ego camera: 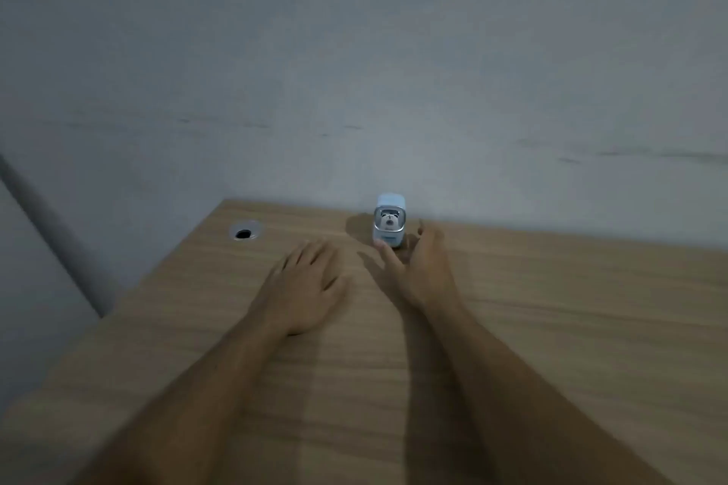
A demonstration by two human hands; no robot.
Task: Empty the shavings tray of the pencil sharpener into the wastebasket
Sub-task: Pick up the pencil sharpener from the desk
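Wooden light-brown desk (551, 307) carries a small pale-blue pencil sharpener (389, 221) by the wall. Right hand (419, 268), spread, thumb at its base; left hand (311, 283) lies flat, empty.

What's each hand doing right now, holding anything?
Left hand: open, palm down on the desk, holding nothing.
Right hand: open, around the base of the pencil sharpener, not yet gripping it.

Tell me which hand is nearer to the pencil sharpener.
Right. The right hand is open just in front of the pencil sharpener, thumb near its base. The left hand lies flat on the desk, farther to the left.
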